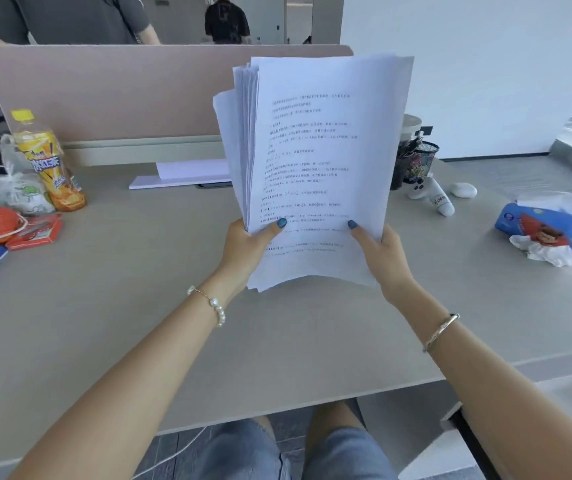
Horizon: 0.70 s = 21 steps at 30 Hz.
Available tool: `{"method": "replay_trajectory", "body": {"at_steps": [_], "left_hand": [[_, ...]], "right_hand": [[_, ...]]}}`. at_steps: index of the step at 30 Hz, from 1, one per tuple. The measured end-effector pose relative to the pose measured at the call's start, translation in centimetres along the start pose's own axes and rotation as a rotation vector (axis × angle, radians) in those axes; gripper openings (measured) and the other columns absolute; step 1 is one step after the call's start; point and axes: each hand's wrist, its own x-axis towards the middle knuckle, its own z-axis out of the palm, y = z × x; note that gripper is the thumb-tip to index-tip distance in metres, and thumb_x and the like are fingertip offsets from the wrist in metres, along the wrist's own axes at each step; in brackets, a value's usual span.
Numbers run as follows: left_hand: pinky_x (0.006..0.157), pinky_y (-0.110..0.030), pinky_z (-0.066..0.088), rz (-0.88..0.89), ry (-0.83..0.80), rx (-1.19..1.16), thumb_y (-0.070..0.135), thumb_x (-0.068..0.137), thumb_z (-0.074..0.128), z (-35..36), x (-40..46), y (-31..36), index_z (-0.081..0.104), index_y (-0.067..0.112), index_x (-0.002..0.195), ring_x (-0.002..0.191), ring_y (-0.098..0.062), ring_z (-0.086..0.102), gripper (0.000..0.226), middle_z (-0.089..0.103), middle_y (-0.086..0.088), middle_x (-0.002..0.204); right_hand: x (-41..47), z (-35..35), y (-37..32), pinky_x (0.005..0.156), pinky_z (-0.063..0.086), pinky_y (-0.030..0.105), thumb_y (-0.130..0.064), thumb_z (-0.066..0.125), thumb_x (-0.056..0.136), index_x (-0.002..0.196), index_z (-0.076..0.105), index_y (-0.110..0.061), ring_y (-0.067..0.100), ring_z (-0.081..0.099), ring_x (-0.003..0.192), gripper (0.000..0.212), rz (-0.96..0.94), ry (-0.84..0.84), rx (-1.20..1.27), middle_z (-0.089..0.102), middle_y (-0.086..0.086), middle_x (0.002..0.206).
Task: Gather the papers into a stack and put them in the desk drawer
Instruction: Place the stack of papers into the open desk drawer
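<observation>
A thick stack of printed white papers is held upright above the middle of the desk, its sheets slightly uneven along the left edge. My left hand grips the stack's lower left side with the thumb on the front page. My right hand grips the lower right side the same way. The stack's bottom edge hangs a little above the desktop. At the lower right, beside the desk, part of a white cabinet with a dark gap shows; I cannot tell whether that gap belongs to the drawer.
A yellow drink bottle, plastic bags and red packets crowd the left. A white folder or sheet lies by the partition. A mesh pen holder, white controller and tissue pack sit at the right. People stand behind the partition.
</observation>
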Motion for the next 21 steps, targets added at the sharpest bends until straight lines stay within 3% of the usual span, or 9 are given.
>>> {"method": "replay_trajectory", "body": {"at_steps": [3,5,8,10,12,14,16,18,21], "left_hand": [[0.069,-0.017,0.053,0.003,-0.074,-0.024,0.018,0.082,0.070,2.2,-0.8,1.2,0.068,0.023,0.099,0.082,0.000,0.069,0.018,0.071,0.011,0.095],[0.066,-0.014,0.053,-0.002,-0.149,-0.038,0.017,0.081,0.070,4.3,-1.7,1.7,0.068,0.023,0.098,0.078,0.004,0.069,0.018,0.071,0.012,0.093],[0.066,-0.015,0.053,-0.025,-0.300,-0.053,0.016,0.080,0.071,8.0,-3.1,2.0,0.068,0.024,0.097,0.080,0.002,0.070,0.019,0.072,0.012,0.094],[0.069,-0.014,0.052,-0.031,-0.389,-0.071,0.016,0.079,0.072,10.9,-4.1,2.0,0.067,0.023,0.102,0.086,0.001,0.069,0.024,0.072,0.012,0.097],[0.068,-0.014,0.052,-0.035,-0.448,-0.117,0.018,0.079,0.072,14.0,-5.0,1.9,0.065,0.024,0.108,0.090,0.000,0.069,0.030,0.072,0.011,0.102],[0.065,-0.017,0.053,-0.050,-0.466,-0.167,0.024,0.078,0.073,16.8,-5.6,1.8,0.061,0.025,0.113,0.091,-0.002,0.069,0.037,0.071,0.009,0.106],[0.080,-0.034,0.057,-0.074,-0.472,-0.223,0.029,0.074,0.075,19.8,-5.8,1.4,0.054,0.020,0.122,0.100,-0.010,0.068,0.053,0.070,0.004,0.114],[0.095,-0.045,0.050,-0.097,-0.482,-0.250,0.033,0.072,0.076,22.7,-6.3,0.9,0.047,0.019,0.127,0.112,-0.016,0.062,0.064,0.064,0.000,0.124],[0.089,-0.025,0.045,-0.130,-0.500,-0.187,0.036,0.074,0.075,26.9,-7.7,0.0,0.040,0.026,0.130,0.114,-0.009,0.054,0.067,0.056,0.006,0.126]], "right_hand": [[-0.5,-3.5,-1.4,0.068,0.049,0.010,-0.025,0.052,0.095,0.110,0.053,-0.029,-0.009,0.061,0.084,0.017,-0.088,0.016,0.007,0.062,-0.017,0.101],[-1.2,-6.5,-1.8,0.070,0.051,0.012,-0.023,0.053,0.094,0.113,0.053,-0.030,-0.010,0.062,0.084,0.020,-0.142,0.034,-0.053,0.064,-0.016,0.103],[-2.8,-11.7,-2.1,0.057,0.053,0.014,-0.021,0.056,0.092,0.099,0.057,-0.034,-0.008,0.065,0.067,0.015,-0.154,0.089,-0.111,0.067,-0.019,0.086],[-4.4,-15.6,-2.1,0.060,0.055,0.020,-0.024,0.060,0.090,0.097,0.060,-0.034,-0.004,0.066,0.072,0.013,-0.153,0.139,-0.151,0.070,-0.023,0.084],[-6.4,-19.6,-1.9,0.073,0.058,0.034,-0.038,0.068,0.081,0.104,0.062,-0.033,0.015,0.068,0.090,0.024,-0.128,0.193,-0.199,0.071,-0.009,0.103],[-9.0,-23.6,-2.0,0.070,0.059,0.036,-0.034,0.067,0.083,0.106,0.063,-0.028,0.021,0.071,0.084,0.024,-0.066,0.230,-0.189,0.075,-0.003,0.094],[-12.1,-27.7,-1.9,0.062,0.059,0.029,-0.021,0.062,0.087,0.102,0.065,-0.026,0.013,0.073,0.075,0.016,-0.013,0.216,-0.194,0.077,-0.011,0.082],[-15.4,-31.4,-1.9,0.067,0.060,0.036,-0.025,0.064,0.081,0.104,0.067,-0.027,0.021,0.074,0.082,0.023,0.070,0.219,-0.226,0.077,-0.004,0.092],[-20.1,-36.4,-1.2,0.072,0.060,0.046,-0.043,0.075,0.066,0.108,0.069,-0.024,0.031,0.073,0.087,0.046,0.191,0.243,-0.253,0.075,0.010,0.101]]}}
